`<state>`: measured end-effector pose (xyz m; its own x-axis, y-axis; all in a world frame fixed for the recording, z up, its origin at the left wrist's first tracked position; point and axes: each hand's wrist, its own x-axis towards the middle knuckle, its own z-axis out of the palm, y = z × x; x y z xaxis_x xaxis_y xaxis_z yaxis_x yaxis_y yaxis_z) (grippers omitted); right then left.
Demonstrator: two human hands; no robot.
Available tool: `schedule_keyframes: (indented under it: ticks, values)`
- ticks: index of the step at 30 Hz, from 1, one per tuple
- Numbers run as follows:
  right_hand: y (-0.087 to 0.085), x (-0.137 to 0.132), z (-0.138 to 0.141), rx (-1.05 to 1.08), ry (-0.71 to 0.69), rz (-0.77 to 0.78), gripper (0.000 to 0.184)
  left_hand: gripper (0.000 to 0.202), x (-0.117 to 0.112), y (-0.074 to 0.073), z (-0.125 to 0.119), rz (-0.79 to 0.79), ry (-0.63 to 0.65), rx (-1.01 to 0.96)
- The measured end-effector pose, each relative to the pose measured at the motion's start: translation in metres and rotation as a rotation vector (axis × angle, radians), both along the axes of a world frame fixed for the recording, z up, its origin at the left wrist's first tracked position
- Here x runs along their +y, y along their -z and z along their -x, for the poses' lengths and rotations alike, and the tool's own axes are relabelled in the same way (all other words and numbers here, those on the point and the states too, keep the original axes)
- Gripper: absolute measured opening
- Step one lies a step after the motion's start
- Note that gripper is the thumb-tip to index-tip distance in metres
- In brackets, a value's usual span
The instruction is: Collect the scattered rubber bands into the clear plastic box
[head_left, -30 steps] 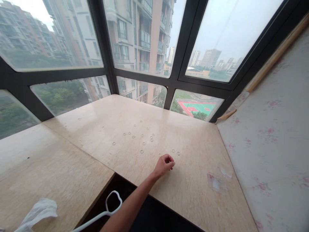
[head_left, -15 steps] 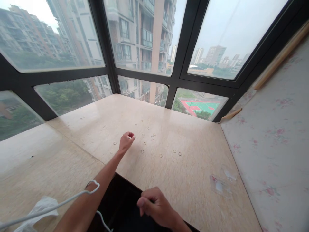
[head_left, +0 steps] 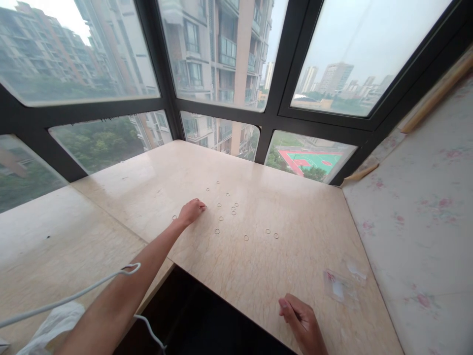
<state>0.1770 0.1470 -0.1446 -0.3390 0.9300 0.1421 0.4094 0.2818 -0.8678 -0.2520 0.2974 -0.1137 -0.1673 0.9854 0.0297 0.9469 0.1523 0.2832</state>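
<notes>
Several thin small rings lie scattered on the beige stone-patterned ledge, among them a nearer ring point(head_left: 217, 231), a ring point(head_left: 246, 237) to its right, and a pair with one ring point(head_left: 276, 235) at the right. My left hand point(head_left: 191, 211) reaches far over the ledge, thumb and fingers pinched low at the surface on what looks like a thin ring, mostly covered by the fingertips. Partly behind its wrist lies another ring point(head_left: 174, 217). My right hand point(head_left: 303, 318) is a loose fist above the ledge's near edge; whatever is inside it is hidden.
Clear plastic packets point(head_left: 337, 286) lie at the right near the flowered wall point(head_left: 421, 246). A white cable point(head_left: 74, 299) crosses over my left forearm, with crumpled white plastic point(head_left: 59, 320) below. Dark-framed windows point(head_left: 271, 133) border the ledge. A dark gap point(head_left: 207, 305) opens at the front.
My right hand has moved right, from over the dark gap to above the ledge, still closed. My left hand has turned slightly, its fingertips staying at nearly the same spot.
</notes>
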Motion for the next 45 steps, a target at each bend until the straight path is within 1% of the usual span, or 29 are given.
schedule_keyframes:
  ticks: [6, 10, 14, 17, 20, 21, 23, 26, 28, 31, 35, 38, 41, 45]
  values:
    - [-0.003, 0.002, 0.005, -0.036, -0.007, -0.031, 0.044, 0.026, 0.003, -0.013, -0.005, 0.089, 0.075, 0.11]
    - [-0.003, 0.001, 0.005, -0.042, -0.009, -0.034, 0.044, 0.019, 0.005, -0.018, -0.006, 0.124, 0.096, 0.159]
    - [-0.005, 0.0, 0.005, -0.036, -0.021, -0.044, 0.043, 0.01, 0.006, -0.02, -0.003, 0.136, 0.113, 0.155]
    - [-0.005, -0.001, 0.005, -0.034, -0.029, -0.047, 0.042, 0.005, 0.004, -0.021, -0.003, 0.11, 0.113, 0.115]
    - [-0.005, -0.001, 0.005, -0.032, -0.031, -0.031, 0.043, 0.007, 0.003, -0.025, -0.012, 0.054, 0.089, 0.06]
    - [-0.005, -0.001, 0.005, -0.032, -0.033, -0.026, 0.043, 0.009, 0.003, -0.027, -0.017, 0.03, 0.076, 0.006]
    - [-0.005, -0.001, 0.005, -0.031, -0.034, -0.025, 0.043, 0.012, 0.003, -0.031, -0.03, -0.029, 0.059, -0.179]
    - [-0.006, 0.0, 0.006, -0.023, -0.035, -0.032, 0.044, 0.013, 0.005, -0.037, -0.057, -0.111, 0.08, -0.511]
    - [-0.007, 0.001, 0.007, -0.013, -0.035, -0.025, 0.044, 0.016, 0.007, -0.04, -0.08, -0.135, 0.114, -0.645]
    - [-0.008, 0.001, 0.007, -0.002, -0.034, -0.022, 0.042, 0.02, 0.006, -0.044, -0.12, -0.14, 0.186, -0.779]
    - [-0.011, 0.002, 0.007, -0.002, -0.023, -0.027, 0.042, 0.024, 0.001, -0.05, -0.183, -0.116, 0.3, -0.869]
    - [-0.015, 0.002, 0.007, 0.012, -0.01, -0.026, 0.041, 0.025, -0.004, -0.051, -0.233, -0.068, 0.378, -0.944]
    - [-0.018, 0.003, 0.007, 0.03, -0.002, -0.029, 0.041, 0.023, -0.009, -0.048, -0.283, -0.005, 0.48, -0.986]
    - [-0.018, 0.004, 0.008, 0.042, 0.004, -0.017, 0.042, 0.018, -0.012, -0.04, -0.345, 0.079, 0.61, -0.96]
